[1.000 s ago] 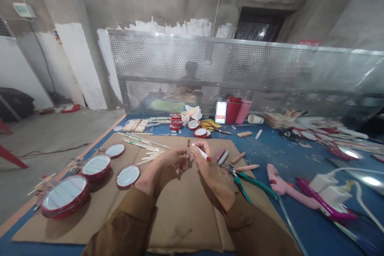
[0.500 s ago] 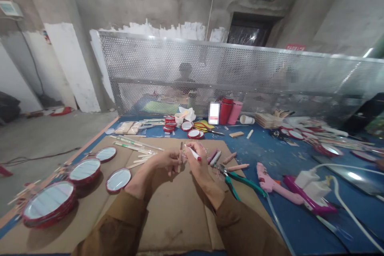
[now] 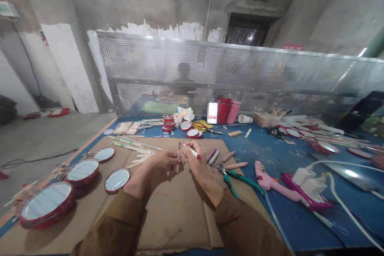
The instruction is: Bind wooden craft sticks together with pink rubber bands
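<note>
My left hand is closed on a thin wooden stick, held upright over the cardboard sheet. Close beside it, my right hand grips a white marker with a red cap, its tip touching the stick. Both hands meet over the middle of the cardboard. Loose wooden sticks lie just left of my left hand.
Round red-rimmed mirrors sit in stacks at the left. Green-handled pliers, a pink glue gun and a white power strip lie right of my hands. Red and pink bottles stand before a perforated metal screen, with people behind it.
The view has shifted slightly to the right, so everything sits a little further left. My hands stay together on the stick and marker with hardly any movement.
</note>
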`<action>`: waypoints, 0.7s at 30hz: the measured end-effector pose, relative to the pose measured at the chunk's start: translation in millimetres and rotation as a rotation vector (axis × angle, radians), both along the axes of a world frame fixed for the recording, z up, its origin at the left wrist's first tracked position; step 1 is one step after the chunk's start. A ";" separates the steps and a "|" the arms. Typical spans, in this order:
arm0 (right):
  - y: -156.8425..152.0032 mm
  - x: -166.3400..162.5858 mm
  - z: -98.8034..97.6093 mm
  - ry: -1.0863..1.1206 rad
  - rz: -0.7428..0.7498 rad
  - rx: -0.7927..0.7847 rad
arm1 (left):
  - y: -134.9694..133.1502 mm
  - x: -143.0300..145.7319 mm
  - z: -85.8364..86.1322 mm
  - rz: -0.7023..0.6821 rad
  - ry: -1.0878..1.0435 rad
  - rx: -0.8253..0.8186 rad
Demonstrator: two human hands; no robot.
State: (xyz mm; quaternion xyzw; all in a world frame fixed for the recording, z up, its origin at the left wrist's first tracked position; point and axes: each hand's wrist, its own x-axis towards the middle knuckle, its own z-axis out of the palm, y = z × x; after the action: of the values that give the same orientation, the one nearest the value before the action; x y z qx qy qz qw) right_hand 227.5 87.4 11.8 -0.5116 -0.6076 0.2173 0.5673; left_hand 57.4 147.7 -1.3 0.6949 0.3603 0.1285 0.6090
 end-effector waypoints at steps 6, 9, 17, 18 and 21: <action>1.0 -0.3 -3.2 -0.026 0.024 0.032 | 1.1 -1.3 -1.3 -0.001 0.005 0.003; 1.5 -1.1 -3.7 -0.006 0.001 0.029 | 1.0 -1.6 -0.9 -0.008 0.000 0.003; -1.9 -1.3 -1.0 -0.010 0.028 0.048 | 0.7 -0.2 0.9 -0.015 0.048 0.006; -2.4 -1.3 -0.5 -0.002 0.025 0.041 | 0.7 -0.2 0.7 -0.008 0.048 0.006; -2.9 -1.2 1.0 0.010 0.018 0.029 | 0.4 -0.3 -0.1 0.008 0.055 0.000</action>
State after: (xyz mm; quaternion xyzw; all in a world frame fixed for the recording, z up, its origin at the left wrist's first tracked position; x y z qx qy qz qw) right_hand 226.3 84.5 12.8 -0.4968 -0.6125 0.2160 0.5756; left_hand 57.1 148.1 -1.4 0.6967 0.3795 0.1115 0.5985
